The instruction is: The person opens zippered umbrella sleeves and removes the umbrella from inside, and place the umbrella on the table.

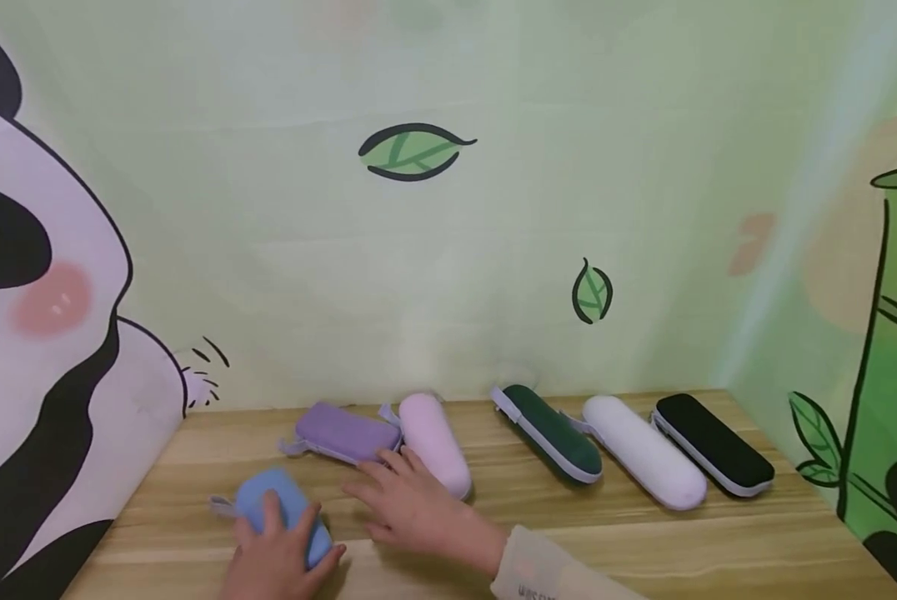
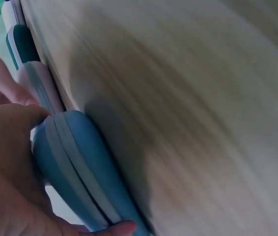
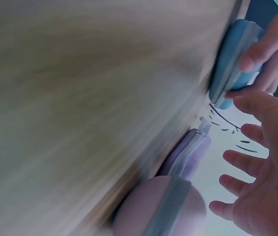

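Note:
My left hand (image 1: 279,557) grips a blue zippered glasses case (image 1: 290,498) at the front left, fingers across its top and thumb at its right side. In the left wrist view, the fingers and thumb hold opposite ends of this blue case (image 2: 87,169), zip side showing. My right hand (image 1: 422,510) has its fingers spread, holding nothing, close in front of a purple case (image 1: 347,431) and a pink case (image 1: 435,442). In the right wrist view, the right hand (image 3: 269,172) stands apart from the pink case (image 3: 134,209); in the head view its fingertips overlap both.
Farther right on the wooden table (image 1: 643,550) lie a dark green case (image 1: 553,433), a white case (image 1: 643,450) and a black case (image 1: 714,442). A green backdrop (image 1: 493,217) with a printed panda rises behind and beside the table.

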A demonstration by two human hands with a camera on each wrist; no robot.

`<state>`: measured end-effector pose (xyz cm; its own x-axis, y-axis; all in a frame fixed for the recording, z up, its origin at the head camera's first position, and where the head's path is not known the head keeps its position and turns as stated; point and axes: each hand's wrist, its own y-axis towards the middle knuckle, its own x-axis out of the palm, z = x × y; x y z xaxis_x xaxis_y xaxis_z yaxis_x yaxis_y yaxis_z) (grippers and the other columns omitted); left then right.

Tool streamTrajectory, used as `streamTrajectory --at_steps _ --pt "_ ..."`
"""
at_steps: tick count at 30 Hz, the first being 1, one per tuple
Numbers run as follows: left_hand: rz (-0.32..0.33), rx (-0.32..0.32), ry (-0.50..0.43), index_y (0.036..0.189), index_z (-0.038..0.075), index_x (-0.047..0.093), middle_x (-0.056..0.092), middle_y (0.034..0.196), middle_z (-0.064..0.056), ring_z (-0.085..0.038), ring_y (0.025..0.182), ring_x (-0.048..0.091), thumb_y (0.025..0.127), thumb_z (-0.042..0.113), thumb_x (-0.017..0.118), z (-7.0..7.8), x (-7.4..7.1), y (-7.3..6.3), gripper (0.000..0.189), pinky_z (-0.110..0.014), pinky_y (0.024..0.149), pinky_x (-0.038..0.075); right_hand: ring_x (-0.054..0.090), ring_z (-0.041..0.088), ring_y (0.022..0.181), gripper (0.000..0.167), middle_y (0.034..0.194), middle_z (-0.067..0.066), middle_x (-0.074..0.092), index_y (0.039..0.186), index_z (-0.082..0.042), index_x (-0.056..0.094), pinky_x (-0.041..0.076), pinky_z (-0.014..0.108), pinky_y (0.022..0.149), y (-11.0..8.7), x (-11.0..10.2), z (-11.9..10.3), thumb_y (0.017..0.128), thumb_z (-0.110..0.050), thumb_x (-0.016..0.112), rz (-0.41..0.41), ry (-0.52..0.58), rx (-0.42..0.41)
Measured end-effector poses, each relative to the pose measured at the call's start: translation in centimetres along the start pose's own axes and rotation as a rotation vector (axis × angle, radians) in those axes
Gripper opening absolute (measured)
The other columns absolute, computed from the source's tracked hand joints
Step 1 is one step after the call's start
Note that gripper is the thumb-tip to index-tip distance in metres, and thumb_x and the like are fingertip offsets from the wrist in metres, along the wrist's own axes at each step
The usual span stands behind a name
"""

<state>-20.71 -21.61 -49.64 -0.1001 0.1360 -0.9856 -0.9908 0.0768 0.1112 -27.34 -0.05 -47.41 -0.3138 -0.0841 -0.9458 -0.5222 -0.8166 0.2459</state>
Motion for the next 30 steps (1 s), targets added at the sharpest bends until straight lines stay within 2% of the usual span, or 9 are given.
streamTrajectory --at_steps 3,6,10,15,19,24,26,28,30 --pt "0.069 0.057 -0.001 0.129 0.007 0.065 0.035 0.134 -0.045 -0.077 0.100 0.040 0.086 0.061 0.069 0.0 0.3 -0.2 0.068 -0.073 0.084 0.043 0.046 0.026 0.135 0.053 0.147 0.001 0.053 0.147 -0.028 0.054 0.041 0.049 0.108 0.5 -0.6 -0.2 0.098 -0.046 0.064 0.011 0.017 0.010" --pt "0.095 0.098 0.000 0.128 0.007 0.064 0.035 0.134 -0.045 -0.074 0.101 0.041 0.086 0.060 0.070 -0.2 0.5 -0.2 0.068 -0.073 0.088 0.037 0.046 0.027 0.136 0.050 0.147 0.002 0.053 0.146 -0.027 0.055 0.040 0.051 0.109 0.9 -1.1 -0.4 0.099 -0.043 0.063 0.005 0.060 0.011" --pt "0.078 0.101 -0.030 0.130 0.009 0.064 0.031 0.139 -0.043 -0.069 0.104 0.037 0.085 0.058 0.072 -0.7 0.7 -0.4 0.067 -0.071 0.087 0.040 0.048 0.027 0.135 0.044 0.146 0.003 0.055 0.142 -0.026 0.059 0.041 0.051 0.109 0.9 -1.3 -0.9 0.100 -0.038 0.063 0.009 0.126 0.000" --pt "0.112 0.115 -0.097 0.130 0.008 0.065 0.029 0.140 -0.044 -0.074 0.112 0.032 0.084 0.051 0.075 -0.8 0.9 -0.3 0.064 -0.076 0.087 0.042 0.047 0.027 0.136 0.043 0.146 0.003 0.055 0.143 -0.025 0.059 0.040 0.047 0.110 1.3 -1.6 -1.1 0.101 -0.034 0.061 0.007 0.174 0.021" --pt "0.104 0.123 -0.120 0.132 0.009 0.062 0.027 0.141 -0.044 -0.075 0.113 0.031 0.083 0.052 0.077 -0.9 1.3 -0.1 0.066 -0.075 0.080 0.046 0.049 0.029 0.136 0.045 0.147 0.005 0.055 0.145 -0.022 0.057 0.040 0.044 0.111 2.4 -1.2 -1.3 0.101 -0.032 0.060 0.003 0.181 0.027" --pt "0.133 0.177 -0.091 0.132 0.010 0.062 0.028 0.140 -0.043 -0.071 0.110 0.036 0.083 0.053 0.077 -1.3 0.0 0.3 0.067 -0.069 0.080 0.049 0.051 0.026 0.135 0.050 0.146 0.009 0.056 0.148 -0.016 0.053 0.039 0.037 0.112 4.3 -1.7 -1.3 0.100 -0.027 0.061 0.013 0.211 0.065" --pt "0.110 0.184 -0.107 0.133 0.009 0.060 0.027 0.140 -0.043 -0.070 0.110 0.036 0.085 0.054 0.076 -1.5 -0.6 0.5 0.068 -0.067 0.082 0.049 0.051 0.024 0.135 0.052 0.146 0.009 0.056 0.150 -0.015 0.050 0.038 0.036 0.113 4.8 -2.0 -1.3 0.100 -0.025 0.061 -0.007 0.246 0.085" --pt "0.052 0.160 -0.145 0.137 0.008 0.058 0.025 0.141 -0.042 -0.069 0.113 0.034 0.088 0.055 0.073 -1.7 -1.1 0.4 0.070 -0.067 0.084 0.049 0.052 0.025 0.134 0.055 0.146 0.010 0.056 0.152 -0.015 0.048 0.039 0.036 0.113 5.0 -2.2 -1.5 0.100 -0.023 0.062 -0.039 0.292 0.105" --pt "-0.006 0.110 -0.190 0.141 0.008 0.055 0.022 0.143 -0.042 -0.069 0.114 0.034 0.090 0.055 0.071 -2.1 -1.6 0.2 0.071 -0.067 0.085 0.049 0.054 0.027 0.132 0.056 0.145 0.011 0.056 0.152 -0.014 0.048 0.042 0.038 0.111 5.0 -2.3 -1.7 0.099 -0.021 0.062 -0.065 0.337 0.117"
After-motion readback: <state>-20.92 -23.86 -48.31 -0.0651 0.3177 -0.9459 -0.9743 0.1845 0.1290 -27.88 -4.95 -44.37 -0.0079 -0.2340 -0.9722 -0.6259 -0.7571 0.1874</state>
